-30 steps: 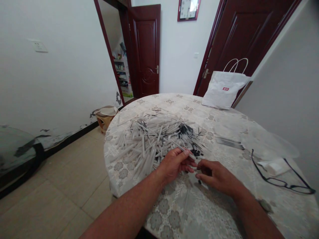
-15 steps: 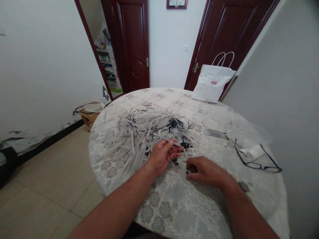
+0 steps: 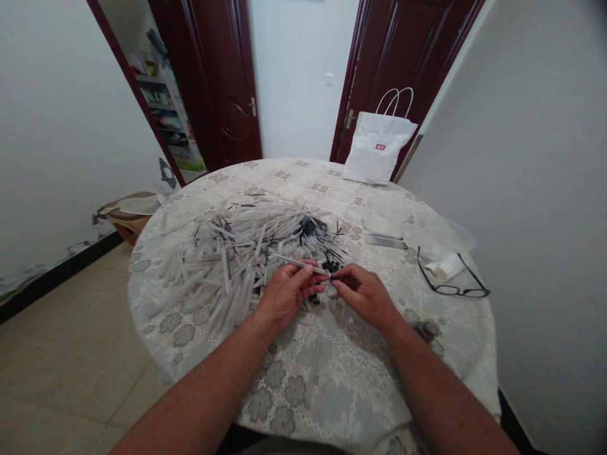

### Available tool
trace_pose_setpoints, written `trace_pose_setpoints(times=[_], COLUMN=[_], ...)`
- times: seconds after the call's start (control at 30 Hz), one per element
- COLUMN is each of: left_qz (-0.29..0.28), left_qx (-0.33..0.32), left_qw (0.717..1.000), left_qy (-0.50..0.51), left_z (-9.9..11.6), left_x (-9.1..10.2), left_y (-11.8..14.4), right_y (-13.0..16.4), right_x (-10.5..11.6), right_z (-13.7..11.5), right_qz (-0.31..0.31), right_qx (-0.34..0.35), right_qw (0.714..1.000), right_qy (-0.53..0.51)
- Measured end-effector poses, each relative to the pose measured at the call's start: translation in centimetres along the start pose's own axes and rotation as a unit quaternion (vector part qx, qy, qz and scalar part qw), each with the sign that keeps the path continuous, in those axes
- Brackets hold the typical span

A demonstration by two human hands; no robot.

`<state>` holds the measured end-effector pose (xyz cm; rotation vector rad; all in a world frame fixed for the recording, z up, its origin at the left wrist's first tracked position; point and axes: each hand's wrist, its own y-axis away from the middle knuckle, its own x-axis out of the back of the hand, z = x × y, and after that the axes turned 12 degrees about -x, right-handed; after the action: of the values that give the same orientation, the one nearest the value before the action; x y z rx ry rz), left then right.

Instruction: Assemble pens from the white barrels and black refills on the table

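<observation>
In my left hand (image 3: 290,289) I hold a slim pale pen barrel (image 3: 294,260), pinched between thumb and fingers and pointing up to the left. My right hand (image 3: 361,292) is closed at the barrel's right end, thumb and forefinger pinching a small black plug (image 3: 332,277). The plug meets or nearly meets the barrel; I cannot tell which. Behind my left hand spreads a big heap of whitish tubes (image 3: 232,278). Thin dark-tipped rods (image 3: 310,229) lie in the heap, and small black pieces (image 3: 331,265) are just beyond my fingers.
Several slim grey pens (image 3: 386,241) lie in a row to the right. Black-framed glasses (image 3: 448,290) and a white roll (image 3: 446,268) rest near the right edge. A white paper bag (image 3: 379,148) stands at the back of the round, cloth-covered table (image 3: 289,404).
My right hand has moved up and left to the end of the barrel, bringing a small black plug. My left hand still holds the barrel. The camera view has shifted right.
</observation>
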<state>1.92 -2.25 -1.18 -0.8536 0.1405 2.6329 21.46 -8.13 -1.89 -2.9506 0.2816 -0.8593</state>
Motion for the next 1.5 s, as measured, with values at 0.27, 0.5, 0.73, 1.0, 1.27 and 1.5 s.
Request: trace_pose_setpoints(times=[0.27,0.5,0.73,1.0,1.27,1.5], left_qz=[-0.03,-0.055,-0.063,-0.057,-0.048,-0.059], left_qx=[-0.004,-0.025,-0.025,-0.013,0.001,-0.002], left_qw=[0.999,0.995,0.991,0.992,0.994,0.993], left_qy=[-0.024,-0.08,-0.116,-0.114,-0.097,-0.104], left_z=[-0.39,-0.8,-0.71,-0.55,-0.23,-0.12], left_x=[0.06,0.19,0.18,0.13,-0.1,-0.23], left_y=[-0.03,0.0,0.13,0.13,0.2,0.23], right_y=[-0.01,0.09,0.2,0.18,0.24,0.48], right_x=[-0.22,-0.13,-0.11,-0.22,-0.4,-0.07], right_z=[0.11,-0.29,-0.3,-0.58,-0.15,-0.72], right_qz=[0.005,0.017,0.042,0.07,0.06,0.006], right_qx=[-0.002,0.021,0.04,0.093,0.063,0.011], right_qw=[1.0,1.0,0.998,0.993,0.996,1.0], right_qy=[-0.015,0.011,0.014,-0.036,-0.035,-0.001])
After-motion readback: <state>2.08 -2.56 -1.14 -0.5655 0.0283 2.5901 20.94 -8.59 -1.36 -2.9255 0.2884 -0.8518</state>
